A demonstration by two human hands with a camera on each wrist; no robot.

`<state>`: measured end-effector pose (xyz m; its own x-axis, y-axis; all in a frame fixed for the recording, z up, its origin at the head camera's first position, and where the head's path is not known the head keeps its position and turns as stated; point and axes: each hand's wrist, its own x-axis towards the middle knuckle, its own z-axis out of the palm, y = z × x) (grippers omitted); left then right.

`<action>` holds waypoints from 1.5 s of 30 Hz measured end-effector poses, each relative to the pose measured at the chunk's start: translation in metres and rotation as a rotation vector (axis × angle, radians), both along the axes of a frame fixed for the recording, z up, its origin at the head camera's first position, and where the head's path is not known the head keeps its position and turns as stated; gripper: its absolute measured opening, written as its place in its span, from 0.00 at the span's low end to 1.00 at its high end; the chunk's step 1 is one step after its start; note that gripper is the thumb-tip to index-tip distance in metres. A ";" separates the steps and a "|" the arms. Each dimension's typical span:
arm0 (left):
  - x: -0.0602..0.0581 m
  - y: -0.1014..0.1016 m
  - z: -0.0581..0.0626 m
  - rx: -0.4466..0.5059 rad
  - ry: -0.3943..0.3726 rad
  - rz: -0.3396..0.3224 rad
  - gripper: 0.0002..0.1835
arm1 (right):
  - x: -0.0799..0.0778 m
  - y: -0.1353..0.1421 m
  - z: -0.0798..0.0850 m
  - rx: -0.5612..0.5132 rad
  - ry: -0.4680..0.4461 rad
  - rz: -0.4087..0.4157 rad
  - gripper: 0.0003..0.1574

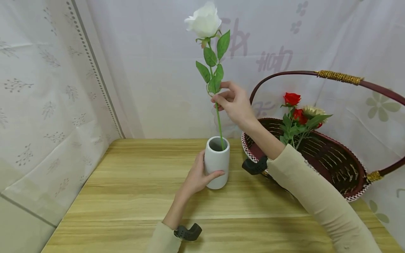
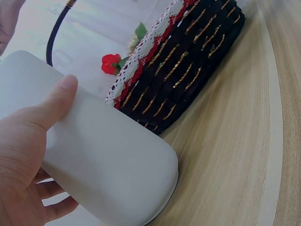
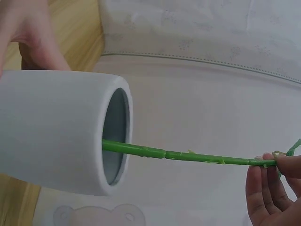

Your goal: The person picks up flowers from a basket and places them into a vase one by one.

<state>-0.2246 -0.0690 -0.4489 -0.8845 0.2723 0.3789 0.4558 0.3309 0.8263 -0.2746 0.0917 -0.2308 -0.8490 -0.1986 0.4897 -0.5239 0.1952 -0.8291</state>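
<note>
A white vase (image 1: pixel 217 168) stands upright on the wooden table. My left hand (image 1: pixel 200 175) grips its left side, the thumb across the front and the other fingers behind, as the left wrist view shows. Above the vase, my right hand (image 1: pixel 232 103) pinches the green stem of a white rose (image 1: pixel 205 21) between thumb and fingertips, just below the leaves (image 1: pixel 216 79). The stem's lower end is inside the vase mouth (image 3: pixel 120 136), its tip hidden by the wall. The bloom rises high over both hands.
A dark woven basket (image 1: pixel 348 160) with a tall arched handle (image 1: pixel 340 76) stands to the right, partly behind the right forearm. Red roses (image 1: pixel 291 99) and a cream flower (image 1: pixel 313 111) stick up from it. A pale patterned curtain (image 1: pixel 152 70) hangs behind the wooden table (image 1: pixel 133 189).
</note>
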 end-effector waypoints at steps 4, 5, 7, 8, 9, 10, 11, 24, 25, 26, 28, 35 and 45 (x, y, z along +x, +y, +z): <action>0.001 -0.001 0.001 0.003 -0.009 0.001 0.49 | 0.002 -0.002 -0.004 0.038 -0.003 0.016 0.19; 0.001 -0.001 0.001 0.003 -0.010 0.000 0.49 | 0.003 -0.003 -0.005 0.049 -0.001 0.017 0.19; 0.001 -0.001 0.001 0.003 -0.013 -0.001 0.49 | 0.003 -0.004 -0.007 0.066 0.001 0.020 0.20; 0.000 -0.001 0.001 0.004 -0.013 -0.003 0.49 | 0.004 -0.004 -0.008 0.072 0.003 0.020 0.20; 0.000 -0.001 0.000 0.001 -0.015 -0.005 0.50 | 0.004 -0.005 -0.009 0.079 0.003 0.018 0.21; 0.000 -0.001 0.000 -0.001 -0.017 -0.007 0.50 | 0.005 -0.005 -0.009 0.089 0.005 0.011 0.21; 0.000 -0.001 0.000 -0.002 -0.017 -0.009 0.50 | 0.006 -0.005 -0.010 0.096 0.007 0.007 0.22; 0.001 -0.001 0.001 -0.005 -0.028 -0.009 0.49 | 0.011 -0.008 -0.021 0.179 0.030 -0.022 0.25; 0.001 -0.001 0.001 -0.007 -0.028 -0.008 0.49 | 0.012 -0.008 -0.022 0.186 0.032 -0.023 0.24; 0.001 -0.001 0.002 -0.008 -0.028 -0.010 0.49 | 0.012 -0.008 -0.023 0.191 0.034 -0.023 0.24; 0.001 -0.001 0.001 -0.012 -0.022 -0.010 0.49 | 0.012 -0.009 -0.025 0.203 0.038 -0.026 0.24; 0.000 -0.002 0.001 -0.024 -0.029 -0.013 0.49 | 0.015 -0.010 -0.030 0.230 0.035 -0.017 0.23; 0.001 -0.002 0.002 -0.009 -0.032 -0.028 0.50 | 0.016 -0.012 -0.041 0.263 0.037 -0.014 0.21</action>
<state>-0.2236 -0.0711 -0.4474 -0.8883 0.2999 0.3479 0.4381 0.3259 0.8378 -0.2584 0.0799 -0.2716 -0.8351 -0.3112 0.4536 -0.5486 0.4092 -0.7291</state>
